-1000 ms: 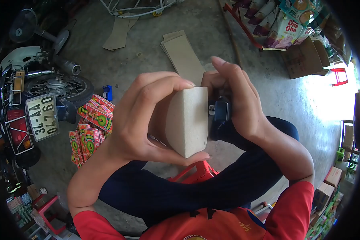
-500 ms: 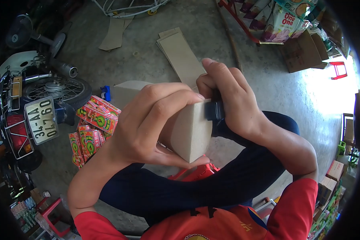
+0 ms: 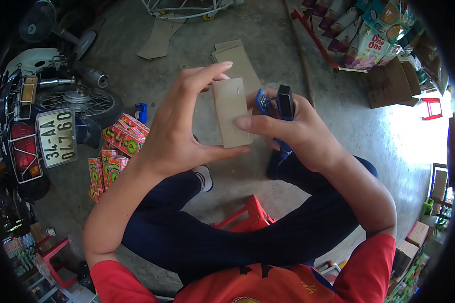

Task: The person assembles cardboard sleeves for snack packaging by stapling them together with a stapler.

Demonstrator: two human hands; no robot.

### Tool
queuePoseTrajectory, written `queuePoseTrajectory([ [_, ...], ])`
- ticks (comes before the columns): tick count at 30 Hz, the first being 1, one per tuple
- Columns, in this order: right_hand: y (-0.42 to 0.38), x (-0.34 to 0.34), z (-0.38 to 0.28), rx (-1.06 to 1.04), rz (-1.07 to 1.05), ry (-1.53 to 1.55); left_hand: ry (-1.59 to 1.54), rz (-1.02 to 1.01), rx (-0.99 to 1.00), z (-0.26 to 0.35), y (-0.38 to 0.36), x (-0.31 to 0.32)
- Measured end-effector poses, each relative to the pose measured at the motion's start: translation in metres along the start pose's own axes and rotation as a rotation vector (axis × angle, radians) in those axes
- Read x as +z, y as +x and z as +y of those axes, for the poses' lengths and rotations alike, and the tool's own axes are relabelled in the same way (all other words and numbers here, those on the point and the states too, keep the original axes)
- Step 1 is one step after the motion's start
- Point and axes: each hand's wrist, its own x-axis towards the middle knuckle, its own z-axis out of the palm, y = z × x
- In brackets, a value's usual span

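Note:
A folded piece of grey-brown cardboard (image 3: 228,113) is held up in front of me, its narrow face towards the camera with a small staple near the upper right corner. My left hand (image 3: 173,121) grips it from the left, with the fingers at its top edge and the thumb along the bottom. In my right hand (image 3: 308,129) is a black and blue stapler (image 3: 285,103), pointing up and away from the cardboard. My right thumb presses on the cardboard's right side. The palm hides part of the stapler.
Flat cardboard strips (image 3: 240,58) lie on the floor ahead. Colourful red packets (image 3: 124,139) and a blue tape dispenser (image 3: 140,112) are left, beside a motorbike (image 3: 55,136). A red stool (image 3: 250,214) stands between my legs. An open carton (image 3: 392,83) is at the right.
The cardboard has turned so its stapled narrow face shows. The stapler has come away from its edge and now points upward in my right hand.

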Motion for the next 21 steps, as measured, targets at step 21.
queuePoseTrajectory([
  [21,-0.008,0.019,0.033,-0.891,-0.293,-1.0,-1.116,0.404,-0.923,0.002,0.013,-0.012],
])
